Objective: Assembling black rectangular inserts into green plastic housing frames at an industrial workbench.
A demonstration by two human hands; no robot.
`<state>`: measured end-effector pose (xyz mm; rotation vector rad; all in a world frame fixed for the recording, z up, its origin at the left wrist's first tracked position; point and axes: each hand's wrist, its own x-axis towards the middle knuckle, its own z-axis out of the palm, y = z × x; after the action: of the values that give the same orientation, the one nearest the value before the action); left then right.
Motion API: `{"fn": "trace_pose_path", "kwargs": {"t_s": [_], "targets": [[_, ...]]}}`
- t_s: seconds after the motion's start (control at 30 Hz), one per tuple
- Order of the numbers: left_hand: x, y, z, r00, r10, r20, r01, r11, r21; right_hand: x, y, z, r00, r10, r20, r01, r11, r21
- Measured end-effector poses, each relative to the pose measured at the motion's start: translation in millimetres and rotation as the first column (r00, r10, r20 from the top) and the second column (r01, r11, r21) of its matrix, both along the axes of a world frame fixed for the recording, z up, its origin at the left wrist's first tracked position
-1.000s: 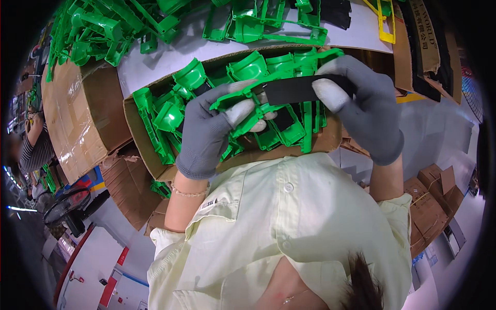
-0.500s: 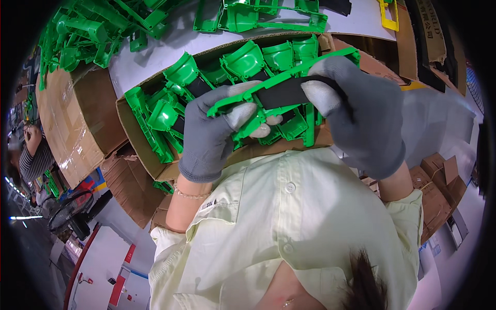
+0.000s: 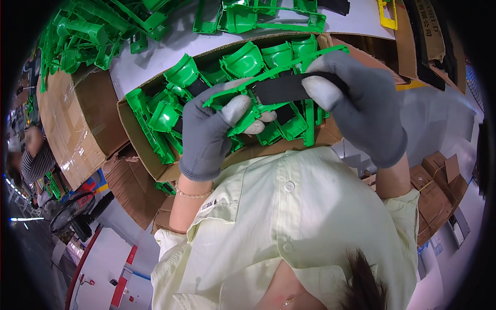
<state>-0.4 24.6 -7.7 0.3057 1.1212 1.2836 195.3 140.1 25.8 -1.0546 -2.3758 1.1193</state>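
A: What did the left hand have?

B: Grey glove, fingers curled shut round the left end of a green plastic part, thumb pressed on its front. Held up in the air betw. chest and box, not resting on anything.

A: And the right hand?

B: Also grey glove w/ pale fingertips. Pinched the right end of a black strip that lay along the green part; thumb on the near side, other fingers wrapped over the top. Strip ran from about the middle of the part to the right hand. Couldn't tell if it was clipped in or just laid on.

A: Where was all that rel. to the box?

B: Just above the cardboard box, which was open and full of more green parts – cup-shaped bits, long frames, jumbled. Held part overlapped the box's near edge in the head view.

A: Anything else around?

B: White table behind the box, w/ a loose heap of green parts at upper left and a few more at top centre. A yellow part at top right. A second cardboard box, taped, to the left of the open one. Flattened cartons low on the right. Person's pale yellow-green shirt filled the lower middle.
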Motion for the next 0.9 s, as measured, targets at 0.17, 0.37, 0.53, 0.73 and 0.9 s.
{"fn": "trace_pose_path", "kwargs": {"t_s": [0.17, 0.37, 0.53, 0.73, 0.9], "targets": [[2, 0, 3, 1.000, -0.018, -0.016, 0.017, 0.999, -0.032, -2, -5, -5, 1.000, -0.014, 0.019, 0.011, 0.989, 0.147], [8, 0, 2, 1.000, -0.007, -0.007, 0.007, 0.998, -0.061, -6, -9, -4, 0.994, -0.042, 0.104, 0.022, 0.982, 0.187], [11, 0, -5, 0.981, -0.008, -0.193, -0.009, 0.996, -0.087, -8, -6, -3, 0.983, 0.010, 0.181, -0.048, 0.977, 0.207], [10, 0, 18, 0.963, -0.030, -0.269, 0.009, 0.997, -0.078, -7, -25, -15, 0.967, -0.197, -0.164, 0.215, 0.972, 0.100], [-7, -30, 15, 0.929, -0.165, -0.331, 0.199, 0.977, 0.072, 1, -21, -12, 0.950, -0.164, -0.267, 0.226, 0.949, 0.221]]}}
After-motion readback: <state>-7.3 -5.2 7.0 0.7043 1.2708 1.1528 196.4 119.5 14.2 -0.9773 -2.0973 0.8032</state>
